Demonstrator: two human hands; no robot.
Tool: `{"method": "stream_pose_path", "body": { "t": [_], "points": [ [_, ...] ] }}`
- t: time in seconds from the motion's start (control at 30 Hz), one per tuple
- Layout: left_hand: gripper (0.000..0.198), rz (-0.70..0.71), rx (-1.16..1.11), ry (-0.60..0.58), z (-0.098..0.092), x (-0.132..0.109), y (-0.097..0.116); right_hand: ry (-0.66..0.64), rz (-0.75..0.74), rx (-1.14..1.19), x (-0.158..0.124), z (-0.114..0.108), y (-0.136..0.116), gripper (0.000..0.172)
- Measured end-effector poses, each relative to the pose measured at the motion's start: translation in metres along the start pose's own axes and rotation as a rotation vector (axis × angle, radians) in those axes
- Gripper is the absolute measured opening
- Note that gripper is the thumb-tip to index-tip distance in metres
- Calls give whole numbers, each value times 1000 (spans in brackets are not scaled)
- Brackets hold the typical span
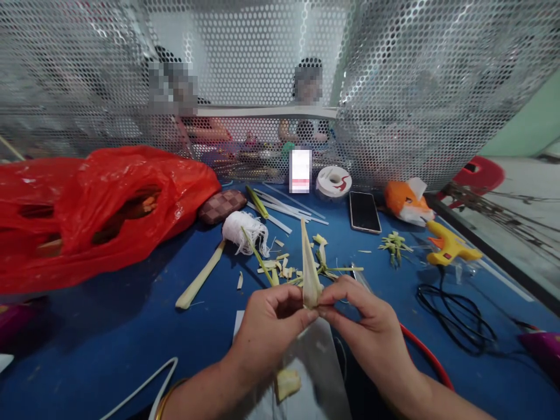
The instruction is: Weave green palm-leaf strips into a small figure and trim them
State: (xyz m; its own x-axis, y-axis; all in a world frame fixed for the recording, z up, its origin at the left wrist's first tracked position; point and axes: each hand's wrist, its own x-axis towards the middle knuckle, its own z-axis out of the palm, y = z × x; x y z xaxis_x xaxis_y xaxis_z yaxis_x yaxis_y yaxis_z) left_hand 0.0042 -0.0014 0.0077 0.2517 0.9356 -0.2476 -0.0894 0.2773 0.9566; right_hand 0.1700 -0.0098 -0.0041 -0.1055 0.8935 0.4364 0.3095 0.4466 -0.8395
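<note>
Pale green folded leaf [310,271] stands nearly upright, point uppermost, above a light-coloured panel [326,356] at the near edge of the blue tabletop [131,332]. From where I stand, the left hand [277,321] grips the leaf's base between thumb and forefinger; the right hand [370,321] pinches the same base from the opposite side, thumb tips almost meeting (remaining fingers are curled, partly hidden). One cut piece [287,384] lies on the panel, below the hands. Directly beyond the leaf, trimmings [286,271] are scattered beside a roll of white twine [245,233]. Left of these, a thick stalk [200,281] lies diagonally. On the right: a yellow glue gun [450,245], its black cord [455,318] coiled nearby, and a phone [365,213], screen dark. Perforated metal sheeting [262,46] bounds the far side.
</note>
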Motion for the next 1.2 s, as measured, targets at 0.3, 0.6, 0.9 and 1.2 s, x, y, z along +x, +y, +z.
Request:
{"method": "stream_pose_path", "body": {
  "t": [0.3,0.6,0.9,1.2],
  "points": [
    [13,-82,-176,53,1,1,1,-16,-250,-213,6,-5,0,16],
    [10,-110,-218,30,3,-1,6,-30,-138,-101,1,-3,-3,18],
    [15,-161,-275,31,0,-1,2,-33,-356,-221,6,-5,0,20],
    [15,-141,-248,26,0,-1,3,-37,-97,-47,3,-1,0,14]
  ]
}}
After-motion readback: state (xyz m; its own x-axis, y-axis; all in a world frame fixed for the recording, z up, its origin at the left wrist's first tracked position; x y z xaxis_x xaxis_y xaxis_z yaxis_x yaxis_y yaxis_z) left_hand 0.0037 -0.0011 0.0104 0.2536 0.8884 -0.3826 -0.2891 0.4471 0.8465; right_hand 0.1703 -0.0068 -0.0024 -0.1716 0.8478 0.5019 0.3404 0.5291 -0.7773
